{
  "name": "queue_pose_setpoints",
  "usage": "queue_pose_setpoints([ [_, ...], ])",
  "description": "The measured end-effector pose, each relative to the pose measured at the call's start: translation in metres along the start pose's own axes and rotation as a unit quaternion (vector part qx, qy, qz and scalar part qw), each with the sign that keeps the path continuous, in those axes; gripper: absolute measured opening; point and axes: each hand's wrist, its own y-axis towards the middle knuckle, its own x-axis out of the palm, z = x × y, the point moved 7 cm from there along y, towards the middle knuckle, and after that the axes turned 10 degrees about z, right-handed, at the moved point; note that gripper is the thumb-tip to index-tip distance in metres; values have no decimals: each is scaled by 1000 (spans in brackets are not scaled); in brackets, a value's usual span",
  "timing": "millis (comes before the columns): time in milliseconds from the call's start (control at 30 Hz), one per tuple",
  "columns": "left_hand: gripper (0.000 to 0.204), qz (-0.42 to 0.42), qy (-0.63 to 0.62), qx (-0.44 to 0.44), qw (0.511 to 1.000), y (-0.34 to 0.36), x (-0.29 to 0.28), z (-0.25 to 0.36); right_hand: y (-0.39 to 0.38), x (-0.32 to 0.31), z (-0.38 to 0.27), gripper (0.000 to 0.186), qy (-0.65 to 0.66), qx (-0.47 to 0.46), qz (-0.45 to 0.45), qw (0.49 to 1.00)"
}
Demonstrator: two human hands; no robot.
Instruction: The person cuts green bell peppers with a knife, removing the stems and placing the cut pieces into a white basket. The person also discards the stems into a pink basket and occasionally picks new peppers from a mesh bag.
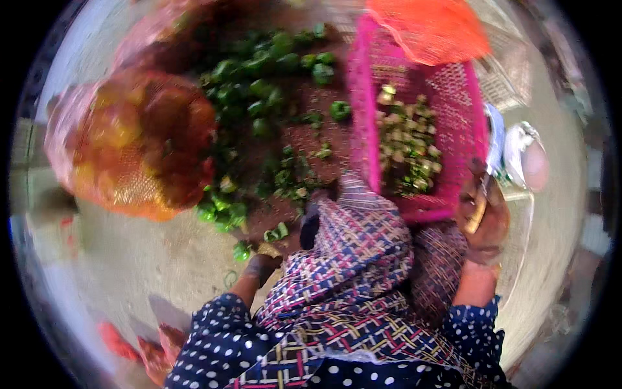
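My right hand [490, 227], beside the near right corner of the pink plastic crate [453, 123], is closed on a small knife [477, 216] with a yellowish handle, its blade pointing away from me. Inside the crate lies a heap of pale and green cut vegetable pieces [409, 139], seemingly pepper cores. My left hand [264, 267] is low beside my knee, dark and blurred, and its fingers do not show clearly. Closest to it are some green pepper scraps [276, 232] on the ground. Farther off spreads a pile of green bell peppers [259, 71].
An orange mesh sack [146, 142] full of yellowish and reddish produce stands at the left. Orange netting [431, 29] hangs over the crate's far end. A pale slatted crate [508, 71] and a white bag [518, 146] lie to the right. Red netting [159, 353] is at lower left.
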Motion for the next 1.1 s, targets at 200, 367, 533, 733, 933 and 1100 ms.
queue_pose_setpoints([
  [200, 37, 250, -3, 121, 961, 55, -78, 111, 32, -68, 40, 36, -264, -20, 147, 953],
  [367, 34, 314, 156, 139, 926, 180, -55, 118, 45, -73, 6, 36, -413, -186, 181, 873],
  [533, 27, 163, 231, 0, 959, 233, -54, 150, 39, -83, 2, 36, 18, -19, 372, 928],
  [733, 46, 69, -551, -24, 831, 207, -56, 169, 50, -37, -15, 38, -177, -7, 238, 955],
  [933, 56, -65, -525, 120, 840, 65, -140, 428, 31, 42, -11, 42, -199, -18, 57, 978],
  [1100, 84, -191, -524, 257, 790, -9, -150, 525, 10, 49, -22, 39, -135, 57, -10, 989],
])
